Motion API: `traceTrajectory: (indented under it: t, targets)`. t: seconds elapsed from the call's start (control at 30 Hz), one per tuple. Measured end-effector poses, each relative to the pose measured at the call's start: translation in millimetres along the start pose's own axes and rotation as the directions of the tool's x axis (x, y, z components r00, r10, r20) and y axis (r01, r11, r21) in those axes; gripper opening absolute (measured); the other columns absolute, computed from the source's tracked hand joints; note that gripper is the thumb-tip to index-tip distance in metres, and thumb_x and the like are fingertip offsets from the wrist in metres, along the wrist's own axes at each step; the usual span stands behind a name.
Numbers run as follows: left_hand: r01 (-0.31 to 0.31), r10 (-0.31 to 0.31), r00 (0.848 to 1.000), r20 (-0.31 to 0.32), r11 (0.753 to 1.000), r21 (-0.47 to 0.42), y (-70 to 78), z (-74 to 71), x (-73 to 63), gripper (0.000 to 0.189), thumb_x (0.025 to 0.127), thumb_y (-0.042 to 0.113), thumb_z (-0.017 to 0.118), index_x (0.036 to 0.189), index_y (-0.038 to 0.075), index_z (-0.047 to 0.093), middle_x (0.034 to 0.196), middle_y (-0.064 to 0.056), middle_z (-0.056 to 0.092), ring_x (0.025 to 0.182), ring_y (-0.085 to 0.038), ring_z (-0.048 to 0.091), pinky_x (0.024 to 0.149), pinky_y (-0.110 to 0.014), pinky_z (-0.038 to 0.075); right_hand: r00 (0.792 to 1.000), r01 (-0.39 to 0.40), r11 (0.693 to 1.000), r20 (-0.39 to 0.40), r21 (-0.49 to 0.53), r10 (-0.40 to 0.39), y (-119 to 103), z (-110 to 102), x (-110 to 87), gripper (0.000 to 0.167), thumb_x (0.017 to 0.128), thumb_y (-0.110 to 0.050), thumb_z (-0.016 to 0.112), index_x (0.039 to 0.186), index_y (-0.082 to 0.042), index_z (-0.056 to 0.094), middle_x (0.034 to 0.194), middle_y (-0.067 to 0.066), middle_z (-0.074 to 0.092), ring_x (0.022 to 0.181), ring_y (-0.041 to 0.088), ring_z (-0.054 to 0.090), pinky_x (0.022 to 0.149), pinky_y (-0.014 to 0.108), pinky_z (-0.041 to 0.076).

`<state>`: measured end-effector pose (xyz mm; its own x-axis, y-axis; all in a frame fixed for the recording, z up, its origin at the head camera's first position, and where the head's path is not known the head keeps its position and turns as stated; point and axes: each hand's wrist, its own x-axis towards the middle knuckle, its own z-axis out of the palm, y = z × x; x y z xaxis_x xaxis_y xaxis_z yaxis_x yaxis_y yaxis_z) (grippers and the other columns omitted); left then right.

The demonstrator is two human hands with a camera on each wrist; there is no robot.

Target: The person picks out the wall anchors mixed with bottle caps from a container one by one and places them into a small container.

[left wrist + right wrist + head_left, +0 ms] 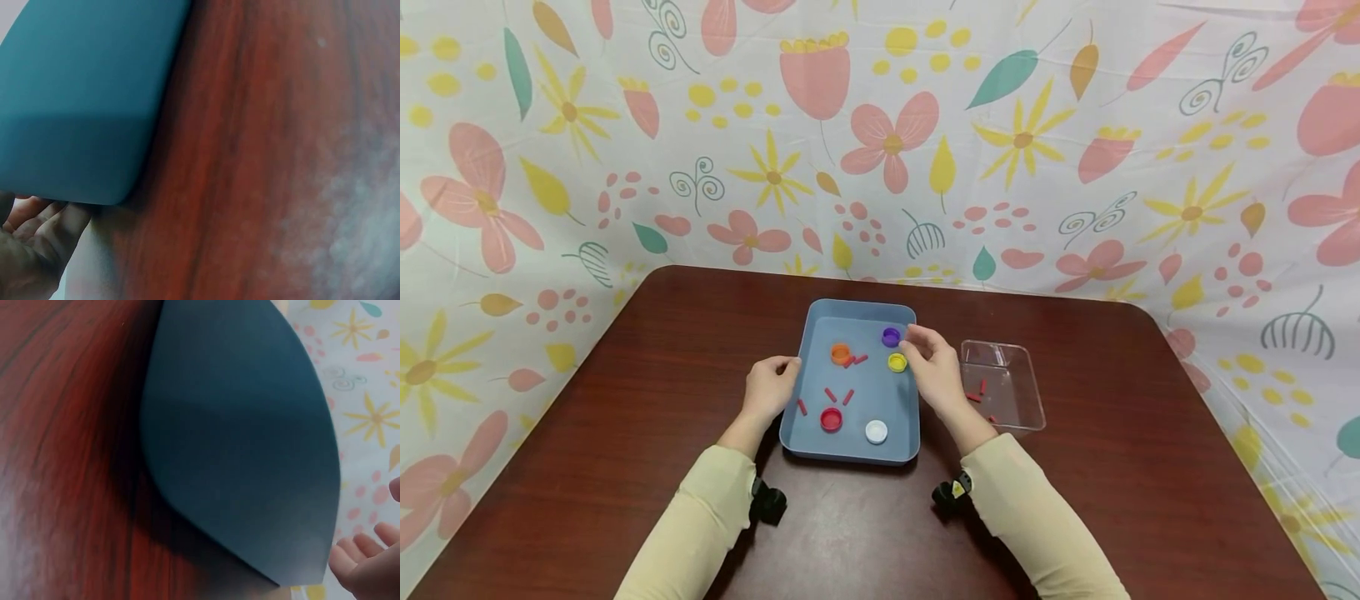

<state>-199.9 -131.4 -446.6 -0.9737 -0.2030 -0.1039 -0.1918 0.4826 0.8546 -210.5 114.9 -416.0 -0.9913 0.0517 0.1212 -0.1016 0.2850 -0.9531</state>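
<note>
A blue-grey tray (857,379) lies on the table and holds small round caps. An orange cap (841,354), a purple cap (891,337) and a yellow cap (897,362) sit toward its far half. Closer in are a red cap (831,419) and a white cap (876,432). Several short red sticks (830,394) are scattered between them. With curled fingers, my left hand (770,387) grips the tray's left rim. My right hand (936,367) hovers over the right rim beside the purple and yellow caps, thumb and fingers apart, nothing visible between them.
Right of the tray stands a clear plastic box (1026,392) with a few red sticks (973,397) inside. The brown table (700,308) ends at a flower-print cloth (891,142) behind.
</note>
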Motion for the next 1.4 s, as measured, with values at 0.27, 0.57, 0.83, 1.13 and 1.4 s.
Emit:
traceTrajectory:
  t: [0.27, 0.57, 0.83, 1.13, 1.4]
  targets:
    - [0.002, -0.002, 1.0, 0.009, 1.0, 0.003, 0.2, -1.1, -1.6, 0.038, 0.097, 0.029, 0.05, 0.12, 0.002, 0.065, 0.12, -0.019, 0.063, 0.108, -0.03, 0.058, 0.086, -0.044, 0.05, 0.986, -0.132, 0.991, 0.107, 0.012, 0.129, -3.6, 16.6, 5.2, 0.058, 0.094, -0.021, 0.057, 0.144, -0.004, 0.035, 0.147, 0.018, 0.039, 0.135, 0.032, 0.04, 0.108, 0.045, 0.038]
    - [-0.016, 0.016, 1.0, -0.001, 1.0, -0.002, -2.2, 0.3, 0.2, 0.037, 0.097, 0.029, 0.05, 0.118, 0.003, 0.066, 0.118, -0.017, 0.065, 0.109, -0.029, 0.059, 0.086, -0.043, 0.051, 0.958, -0.219, 0.975, 0.181, -0.048, 0.224, -5.6, 28.5, 6.9, 0.076, 0.091, -0.025, 0.057, 0.151, -0.006, 0.015, 0.157, 0.014, 0.019, 0.144, 0.031, 0.02, 0.114, 0.049, 0.026]
    - [0.008, -0.008, 1.0, 0.01, 1.0, -0.016, -2.1, -0.3, 0.3, 0.038, 0.096, 0.031, 0.051, 0.119, 0.004, 0.066, 0.12, -0.015, 0.064, 0.109, -0.028, 0.058, 0.086, -0.042, 0.051, 0.959, -0.204, 0.975, 0.183, -0.087, 0.217, -6.5, 33.3, -0.2, 0.074, 0.09, -0.023, 0.059, 0.15, -0.005, 0.02, 0.155, 0.014, 0.024, 0.143, 0.03, 0.023, 0.114, 0.049, 0.025]
    - [-0.001, 0.001, 1.0, 0.011, 1.0, -0.01, -2.8, -1.0, 0.4, 0.039, 0.097, 0.031, 0.05, 0.12, 0.004, 0.065, 0.12, -0.016, 0.064, 0.109, -0.029, 0.059, 0.085, -0.043, 0.051, 0.954, -0.211, 0.973, 0.196, -0.093, 0.226, -6.2, 37.2, 0.5, 0.077, 0.089, -0.024, 0.06, 0.151, -0.007, 0.018, 0.156, 0.015, 0.022, 0.143, 0.031, 0.022, 0.114, 0.051, 0.025]
    - [0.007, -0.007, 1.0, 0.012, 1.0, -0.012, -3.3, 0.0, 0.1, 0.038, 0.097, 0.032, 0.051, 0.12, 0.005, 0.065, 0.119, -0.015, 0.064, 0.106, -0.028, 0.059, 0.083, -0.042, 0.052, 0.935, -0.274, 0.957, 0.206, -0.094, 0.288, -2.2, 38.6, 1.9, 0.078, 0.089, -0.026, 0.059, 0.151, -0.004, 0.017, 0.159, 0.017, 0.008, 0.147, 0.03, 0.007, 0.117, 0.051, 0.017]
